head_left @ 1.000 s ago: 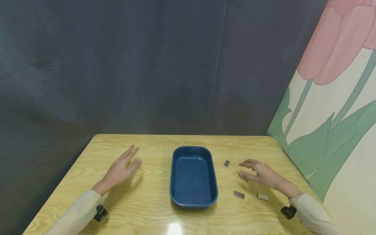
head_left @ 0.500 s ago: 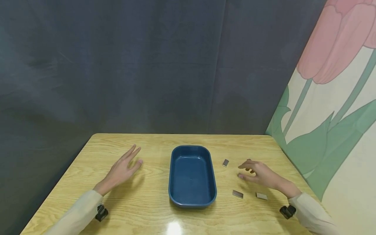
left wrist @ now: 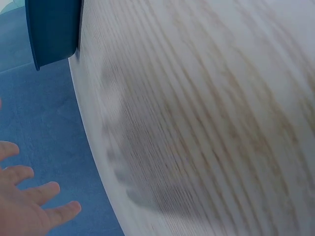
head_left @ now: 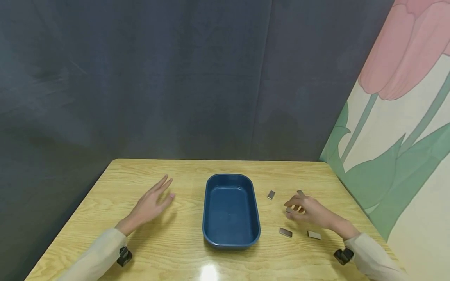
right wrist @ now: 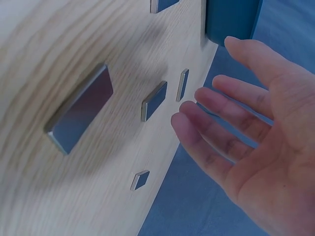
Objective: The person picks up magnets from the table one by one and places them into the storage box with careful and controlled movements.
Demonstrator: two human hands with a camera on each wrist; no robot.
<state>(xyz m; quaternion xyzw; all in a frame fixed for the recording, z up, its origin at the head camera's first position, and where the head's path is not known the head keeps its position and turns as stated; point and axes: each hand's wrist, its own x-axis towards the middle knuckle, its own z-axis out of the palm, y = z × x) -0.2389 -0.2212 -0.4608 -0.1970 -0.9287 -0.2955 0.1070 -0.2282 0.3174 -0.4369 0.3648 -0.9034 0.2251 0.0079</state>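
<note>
My right hand [head_left: 309, 210] hovers over the right side of the table with its fingers loosely bent. In the head view, one small flat silvery metal block [head_left: 290, 210] shows between its thumb and fingers. The right wrist view shows nothing held: the block nearest the fingers [right wrist: 154, 102] lies on the wood. Several like it lie around, one beyond the knuckles [head_left: 300, 192], one close to the container [head_left: 271, 194], and two nearer the front [head_left: 286, 232], [head_left: 314, 235]. Over the left side, my left hand [head_left: 149, 205] hangs with fingers spread, holding nothing.
A deep blue rectangular container [head_left: 230, 246] with rounded corners stands mid-table, between the hands. Dark curtain [head_left: 197, 86] closes off the back of the wooden table [head_left: 186, 234]. To the right rises a wall painted with tulips [head_left: 386, 66].
My right hand's fingers have bent downward, and the block behind its knuckles shows more. The left hand has drifted slightly right. No block has visibly been moved.
</note>
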